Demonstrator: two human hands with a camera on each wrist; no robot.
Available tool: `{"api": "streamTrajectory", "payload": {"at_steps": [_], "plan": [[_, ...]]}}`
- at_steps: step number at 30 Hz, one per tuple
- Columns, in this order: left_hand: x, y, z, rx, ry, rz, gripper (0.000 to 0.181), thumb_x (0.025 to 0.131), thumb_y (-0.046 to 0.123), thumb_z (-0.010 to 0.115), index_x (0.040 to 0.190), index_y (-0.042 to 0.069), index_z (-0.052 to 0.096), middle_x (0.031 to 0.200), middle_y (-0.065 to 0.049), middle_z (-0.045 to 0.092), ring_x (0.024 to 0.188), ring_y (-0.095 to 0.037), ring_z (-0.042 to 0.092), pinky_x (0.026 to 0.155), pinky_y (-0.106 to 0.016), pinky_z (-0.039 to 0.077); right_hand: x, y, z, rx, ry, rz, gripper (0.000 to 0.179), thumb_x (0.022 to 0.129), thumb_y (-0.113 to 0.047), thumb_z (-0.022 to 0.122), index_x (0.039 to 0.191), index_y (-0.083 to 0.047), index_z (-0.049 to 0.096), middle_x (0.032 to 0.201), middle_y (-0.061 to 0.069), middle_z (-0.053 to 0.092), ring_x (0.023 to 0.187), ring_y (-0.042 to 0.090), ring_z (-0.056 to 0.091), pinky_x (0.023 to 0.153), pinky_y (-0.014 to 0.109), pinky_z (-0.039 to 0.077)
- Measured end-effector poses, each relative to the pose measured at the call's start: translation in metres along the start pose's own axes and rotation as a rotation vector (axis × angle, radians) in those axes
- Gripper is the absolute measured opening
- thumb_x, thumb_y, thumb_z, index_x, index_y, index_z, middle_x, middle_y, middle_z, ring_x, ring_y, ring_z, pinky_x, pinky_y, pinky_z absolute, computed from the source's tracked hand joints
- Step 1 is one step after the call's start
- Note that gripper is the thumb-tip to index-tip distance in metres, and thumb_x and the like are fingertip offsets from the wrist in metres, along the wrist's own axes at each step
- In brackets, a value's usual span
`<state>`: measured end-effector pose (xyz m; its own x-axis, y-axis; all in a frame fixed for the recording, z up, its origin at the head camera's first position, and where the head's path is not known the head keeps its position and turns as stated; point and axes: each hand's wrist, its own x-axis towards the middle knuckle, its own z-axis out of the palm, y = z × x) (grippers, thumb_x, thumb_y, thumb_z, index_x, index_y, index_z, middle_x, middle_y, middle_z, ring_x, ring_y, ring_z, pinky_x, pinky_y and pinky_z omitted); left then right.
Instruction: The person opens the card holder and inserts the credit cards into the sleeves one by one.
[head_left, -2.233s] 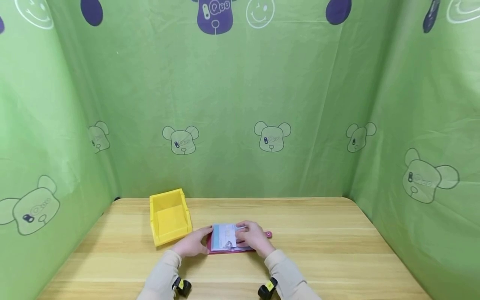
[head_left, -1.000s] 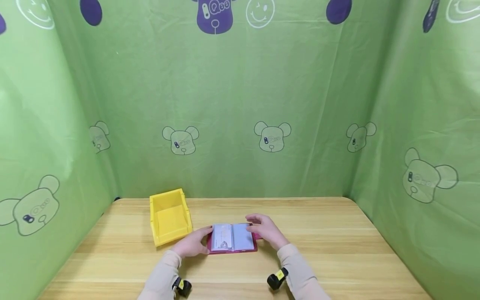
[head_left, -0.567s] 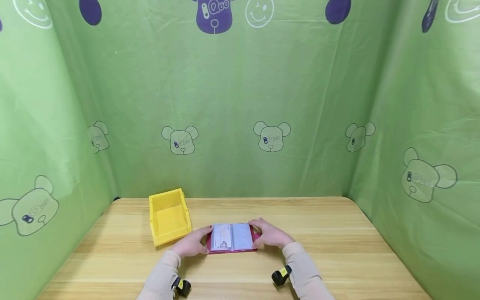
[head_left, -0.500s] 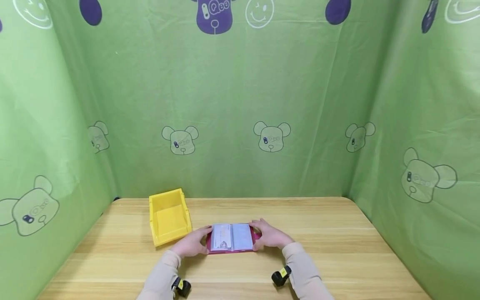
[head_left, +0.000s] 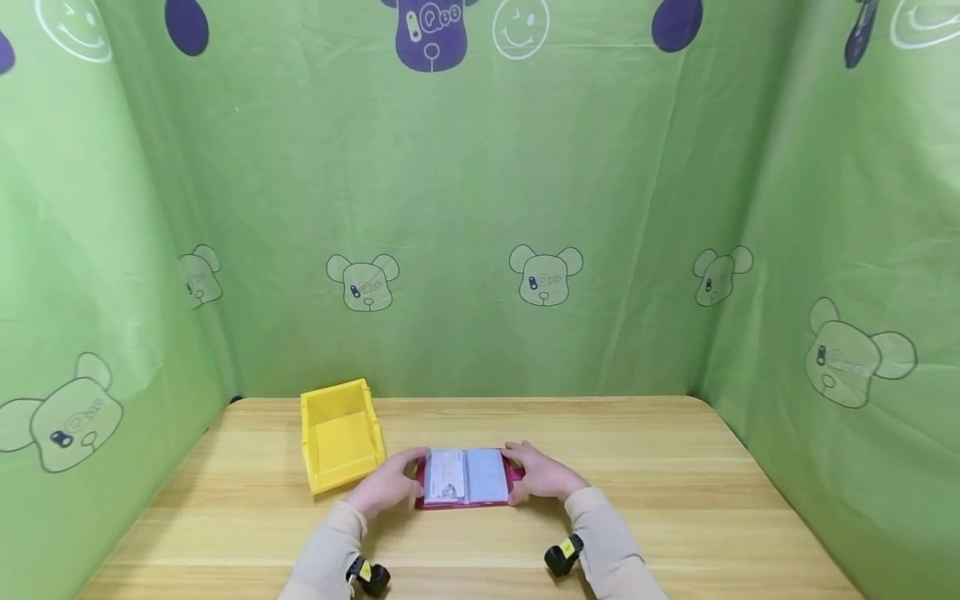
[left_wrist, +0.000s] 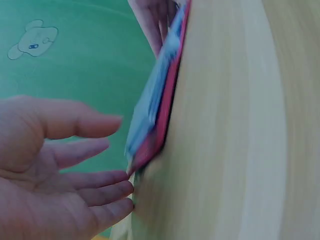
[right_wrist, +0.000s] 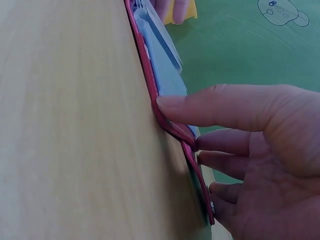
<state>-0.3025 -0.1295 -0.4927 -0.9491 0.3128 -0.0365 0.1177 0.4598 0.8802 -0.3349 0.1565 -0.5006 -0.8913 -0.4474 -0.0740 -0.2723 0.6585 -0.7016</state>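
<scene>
A card holder (head_left: 486,477) with a dark red cover and bluish clear sleeves lies open on the table. A pale printed card (head_left: 447,477) shows in its left-hand sleeve. My left hand (head_left: 388,483) is at the left edge; in the left wrist view its thumb (left_wrist: 95,122) is apart from the cover, and the loosely bent fingertips are right at the cover's corner. My right hand (head_left: 546,475) spans the right edge. In the right wrist view the right thumb (right_wrist: 200,106) rests on the cover's near corner, with the fingers along the closing strap (right_wrist: 200,182).
A yellow plastic bin (head_left: 343,442) stands at the back left, close beyond my left hand. The wooden table (head_left: 637,500) is enclosed by green curtains (head_left: 450,192) printed with bear heads. A small black camera is strapped to each wrist.
My right hand has left the sleeves in the middle and moved right to the cover's right edge. The lifted sleeve now lies flat on the left. My left hand has loosened at its edge.
</scene>
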Motion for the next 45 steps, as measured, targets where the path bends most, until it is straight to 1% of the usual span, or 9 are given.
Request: {"api": "streamTrajectory", "payload": {"at_steps": [3, 8, 13, 18, 22, 29, 35, 39, 45], "plan": [[0.002, 0.003, 0.002, -0.176, 0.027, -0.027, 0.070, 0.077, -0.006, 0.059, 0.144, -0.004, 0.039, 0.147, -0.030, 0.040, 0.134, -0.047, 0.040, 0.113, -0.061, 0.032, 0.000, 0.000, 0.000, -0.001, 0.002, -0.002, 0.090, 0.060, -0.005, 0.078, 0.143, 0.003, 0.044, 0.156, 0.022, 0.033, 0.147, 0.047, 0.014, 0.120, 0.063, 0.013], [0.004, 0.007, 0.003, -0.401, 0.141, -0.106, 0.061, 0.084, -0.004, 0.055, 0.142, -0.006, 0.039, 0.148, -0.031, 0.036, 0.128, -0.046, 0.046, 0.107, -0.052, 0.046, 0.000, 0.000, 0.000, -0.001, -0.001, 0.014, 0.090, 0.061, -0.006, 0.078, 0.143, 0.002, 0.043, 0.156, 0.021, 0.032, 0.148, 0.046, 0.013, 0.120, 0.063, 0.013], [0.006, 0.010, 0.002, -0.522, 0.221, -0.085, 0.056, 0.087, -0.007, 0.052, 0.140, -0.010, 0.038, 0.146, -0.034, 0.035, 0.125, -0.045, 0.049, 0.107, -0.049, 0.047, 0.000, 0.000, -0.001, -0.012, -0.003, 0.012, 0.089, 0.061, -0.007, 0.078, 0.143, 0.001, 0.044, 0.156, 0.021, 0.032, 0.148, 0.046, 0.014, 0.120, 0.063, 0.014], [0.011, 0.017, 0.004, -0.560, 0.235, -0.041, 0.056, 0.086, -0.010, 0.049, 0.141, -0.011, 0.037, 0.141, -0.034, 0.043, 0.121, -0.039, 0.054, 0.101, -0.040, 0.053, 0.000, 0.000, 0.000, -0.008, -0.004, 0.003, 0.090, 0.061, -0.006, 0.078, 0.143, 0.003, 0.044, 0.156, 0.021, 0.032, 0.147, 0.047, 0.014, 0.120, 0.063, 0.014], [0.017, 0.023, 0.009, -0.536, 0.217, -0.003, 0.058, 0.085, -0.011, 0.049, 0.141, -0.012, 0.037, 0.139, -0.034, 0.047, 0.120, -0.038, 0.058, 0.097, -0.036, 0.055, 0.000, 0.001, 0.000, 0.001, -0.006, -0.013, 0.090, 0.060, -0.005, 0.078, 0.142, 0.005, 0.043, 0.155, 0.024, 0.032, 0.146, 0.048, 0.015, 0.120, 0.063, 0.014], [0.024, 0.032, 0.021, -0.450, 0.217, 0.079, 0.058, 0.082, -0.015, 0.048, 0.139, -0.011, 0.040, 0.138, -0.034, 0.048, 0.120, -0.043, 0.057, 0.097, -0.039, 0.055, 0.000, 0.002, 0.000, 0.014, -0.008, -0.020, 0.090, 0.060, -0.005, 0.078, 0.142, 0.005, 0.043, 0.155, 0.025, 0.032, 0.146, 0.049, 0.015, 0.119, 0.064, 0.014], [0.030, 0.031, 0.034, -0.355, 0.181, 0.110, 0.054, 0.084, -0.016, 0.054, 0.137, -0.009, 0.044, 0.134, -0.030, 0.052, 0.117, -0.043, 0.057, 0.093, -0.037, 0.057, 0.001, 0.003, 0.001, 0.017, -0.011, -0.020, 0.090, 0.061, -0.005, 0.078, 0.142, 0.005, 0.043, 0.155, 0.024, 0.032, 0.146, 0.049, 0.014, 0.120, 0.063, 0.014], [0.033, 0.028, 0.041, -0.266, 0.122, 0.103, 0.057, 0.081, -0.012, 0.061, 0.136, -0.002, 0.050, 0.136, -0.025, 0.053, 0.118, -0.040, 0.057, 0.090, -0.038, 0.058, 0.001, 0.003, 0.000, 0.020, -0.011, -0.025, 0.090, 0.060, -0.005, 0.078, 0.142, 0.005, 0.044, 0.155, 0.025, 0.032, 0.146, 0.050, 0.015, 0.119, 0.063, 0.015], [0.035, 0.026, 0.047, -0.057, 0.060, 0.109, 0.059, 0.078, -0.004, 0.068, 0.135, 0.000, 0.053, 0.131, -0.027, 0.056, 0.118, -0.042, 0.056, 0.096, -0.052, 0.052, 0.000, 0.002, -0.001, 0.036, -0.006, -0.030, 0.090, 0.059, -0.006, 0.077, 0.142, 0.003, 0.045, 0.154, 0.025, 0.033, 0.145, 0.051, 0.016, 0.118, 0.066, 0.017]]}}
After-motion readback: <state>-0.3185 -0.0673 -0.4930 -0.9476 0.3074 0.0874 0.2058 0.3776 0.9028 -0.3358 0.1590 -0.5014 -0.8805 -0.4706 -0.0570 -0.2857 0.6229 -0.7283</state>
